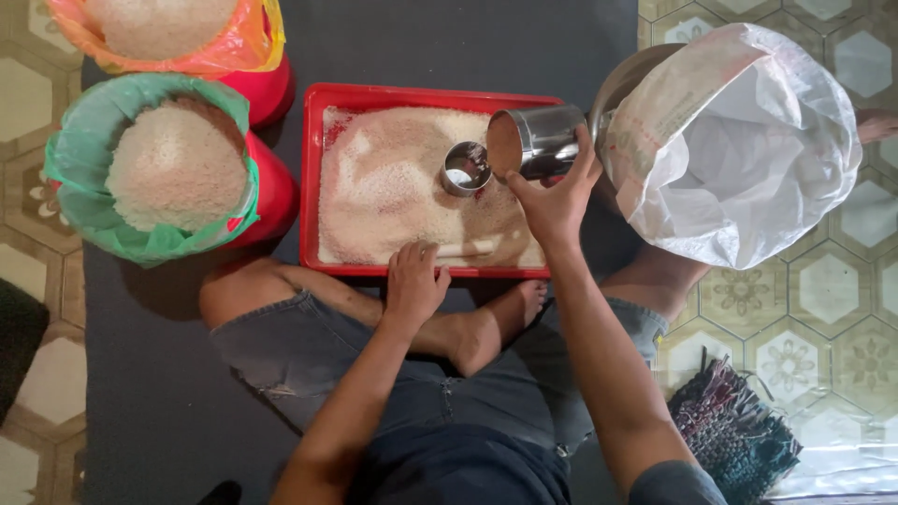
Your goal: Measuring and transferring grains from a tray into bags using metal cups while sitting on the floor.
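My right hand point(554, 201) grips a steel cup point(533, 142) filled with rice, tilted on its side above the red tray point(426, 95). The tray holds a spread layer of white rice. A small steel cup point(465, 169) stands upright in the rice just left of the held cup. My left hand point(413, 281) rests with its fingers curled on the tray's near rim, holding nothing. I sit cross-legged on a dark mat, one bare foot under the tray's near edge.
Two red buckets lined with plastic, one green point(150, 168) and one orange point(168, 37), stand heaped with rice at the left. A large open white sack point(748, 150) sits at the right. A woven dark rug point(734, 430) lies on the tiled floor.
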